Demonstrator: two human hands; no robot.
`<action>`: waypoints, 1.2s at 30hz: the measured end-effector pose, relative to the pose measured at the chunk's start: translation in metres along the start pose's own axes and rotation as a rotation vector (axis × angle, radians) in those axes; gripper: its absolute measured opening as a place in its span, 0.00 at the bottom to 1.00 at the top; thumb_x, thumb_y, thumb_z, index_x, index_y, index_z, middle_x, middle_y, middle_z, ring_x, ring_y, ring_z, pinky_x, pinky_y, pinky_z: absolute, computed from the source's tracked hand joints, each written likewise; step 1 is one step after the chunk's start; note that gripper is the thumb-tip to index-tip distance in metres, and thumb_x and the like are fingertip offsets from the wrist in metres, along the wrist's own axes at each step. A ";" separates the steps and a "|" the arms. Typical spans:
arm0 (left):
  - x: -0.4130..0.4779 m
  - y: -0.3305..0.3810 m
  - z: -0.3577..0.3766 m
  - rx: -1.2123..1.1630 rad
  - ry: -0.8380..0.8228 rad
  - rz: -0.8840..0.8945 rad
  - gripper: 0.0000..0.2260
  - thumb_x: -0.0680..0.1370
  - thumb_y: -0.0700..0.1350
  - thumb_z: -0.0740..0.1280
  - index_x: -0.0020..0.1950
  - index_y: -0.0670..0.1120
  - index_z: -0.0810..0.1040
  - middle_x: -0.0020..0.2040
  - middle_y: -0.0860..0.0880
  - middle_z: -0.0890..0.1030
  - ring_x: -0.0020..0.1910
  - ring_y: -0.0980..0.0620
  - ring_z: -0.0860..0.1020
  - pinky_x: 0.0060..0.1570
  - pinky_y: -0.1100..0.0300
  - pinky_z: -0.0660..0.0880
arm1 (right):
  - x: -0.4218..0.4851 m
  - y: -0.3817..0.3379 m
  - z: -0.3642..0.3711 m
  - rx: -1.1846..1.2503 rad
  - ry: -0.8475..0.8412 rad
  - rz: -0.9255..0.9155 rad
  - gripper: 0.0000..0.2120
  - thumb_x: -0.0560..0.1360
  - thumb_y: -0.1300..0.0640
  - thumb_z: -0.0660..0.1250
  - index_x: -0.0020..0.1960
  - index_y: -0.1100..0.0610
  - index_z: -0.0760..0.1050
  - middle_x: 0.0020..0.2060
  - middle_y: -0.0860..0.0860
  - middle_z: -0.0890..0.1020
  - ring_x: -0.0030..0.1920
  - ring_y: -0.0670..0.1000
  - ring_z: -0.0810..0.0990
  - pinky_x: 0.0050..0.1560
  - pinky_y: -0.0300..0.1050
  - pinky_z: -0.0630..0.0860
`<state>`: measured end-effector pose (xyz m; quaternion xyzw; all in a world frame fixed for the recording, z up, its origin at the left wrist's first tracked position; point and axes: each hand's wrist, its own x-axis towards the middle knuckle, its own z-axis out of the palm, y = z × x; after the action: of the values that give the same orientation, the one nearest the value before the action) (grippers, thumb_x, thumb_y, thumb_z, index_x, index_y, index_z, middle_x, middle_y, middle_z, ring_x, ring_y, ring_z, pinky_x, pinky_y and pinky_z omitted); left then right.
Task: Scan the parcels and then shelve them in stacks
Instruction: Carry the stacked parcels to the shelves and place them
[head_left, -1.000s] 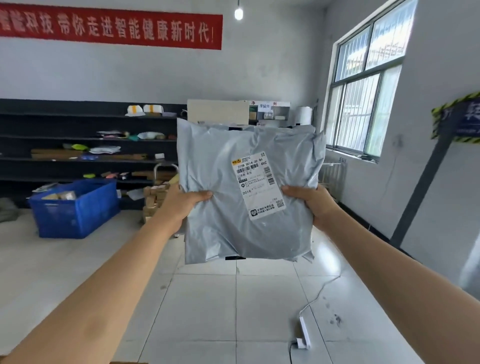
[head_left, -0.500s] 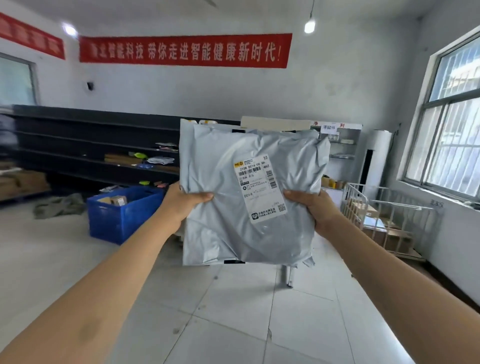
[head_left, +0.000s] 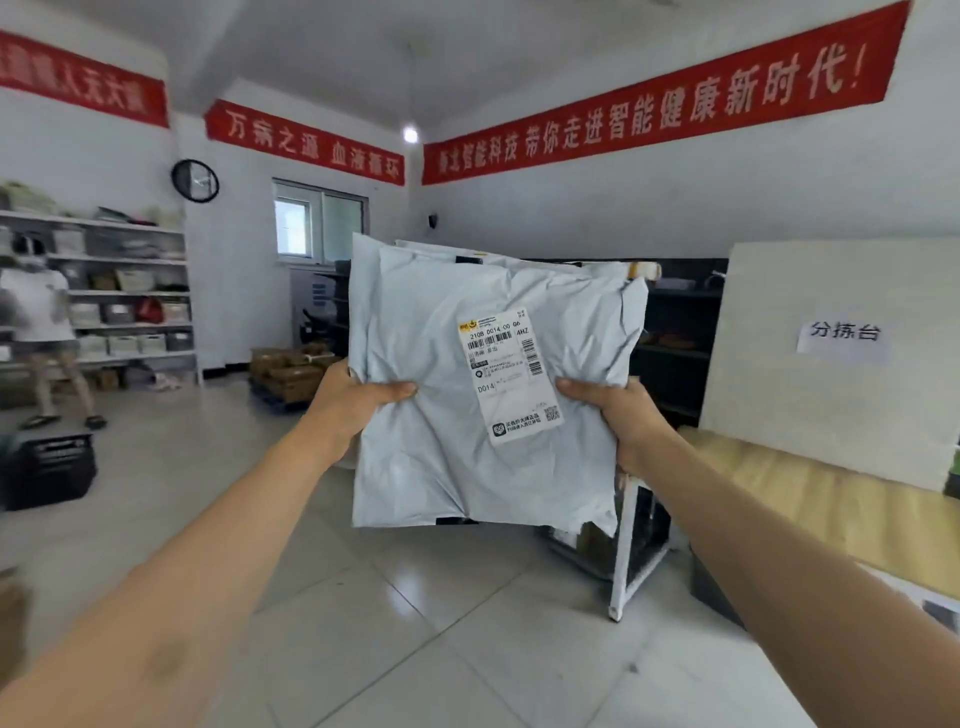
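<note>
I hold a grey plastic mailer parcel (head_left: 431, 457) upright in front of me at chest height, its white shipping label (head_left: 506, 374) facing me. More grey parcels show behind its top edge. My left hand (head_left: 353, 400) grips the parcel's left edge with the thumb across the front. My right hand (head_left: 613, 410) grips the right edge the same way. White shelves (head_left: 130, 291) with stored goods stand at the far left wall. Dark shelves (head_left: 675, 332) stand behind the parcel.
A table with a tan top (head_left: 810, 499) and a white board with a paper sign (head_left: 841, 338) is at the right. Stacked cartons (head_left: 288, 371) sit on the floor ahead. A black crate (head_left: 49, 467) lies left, near a standing person (head_left: 39, 322).
My view has swung left across the room: the window and blue crate are gone, the white shelves, a person and the sorting table have come into view. The parcel stays held by both hands.
</note>
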<state>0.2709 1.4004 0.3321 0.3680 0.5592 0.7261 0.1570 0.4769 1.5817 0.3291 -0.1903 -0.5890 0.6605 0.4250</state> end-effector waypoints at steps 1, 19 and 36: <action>0.020 -0.005 -0.007 0.014 0.041 0.001 0.13 0.68 0.31 0.74 0.45 0.46 0.79 0.37 0.55 0.84 0.35 0.59 0.82 0.32 0.68 0.78 | 0.026 0.007 0.010 0.005 -0.027 0.008 0.22 0.64 0.65 0.77 0.57 0.62 0.79 0.50 0.58 0.85 0.49 0.60 0.84 0.51 0.57 0.81; 0.234 -0.081 -0.204 0.257 0.823 0.054 0.18 0.68 0.34 0.75 0.57 0.42 0.79 0.52 0.45 0.82 0.49 0.47 0.81 0.51 0.50 0.78 | 0.400 0.181 0.314 0.198 -0.820 0.183 0.16 0.66 0.68 0.74 0.53 0.63 0.80 0.46 0.58 0.86 0.43 0.57 0.86 0.42 0.49 0.83; 0.192 -0.080 -0.455 0.469 1.466 0.009 0.14 0.67 0.36 0.76 0.50 0.44 0.80 0.49 0.44 0.84 0.49 0.44 0.82 0.51 0.48 0.79 | 0.370 0.313 0.713 0.271 -1.489 0.397 0.16 0.65 0.67 0.76 0.52 0.59 0.80 0.42 0.54 0.87 0.40 0.52 0.86 0.36 0.43 0.82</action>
<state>-0.1971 1.2325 0.2798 -0.1811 0.6581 0.6476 -0.3387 -0.3744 1.4502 0.2940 0.2547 -0.5882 0.7440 -0.1886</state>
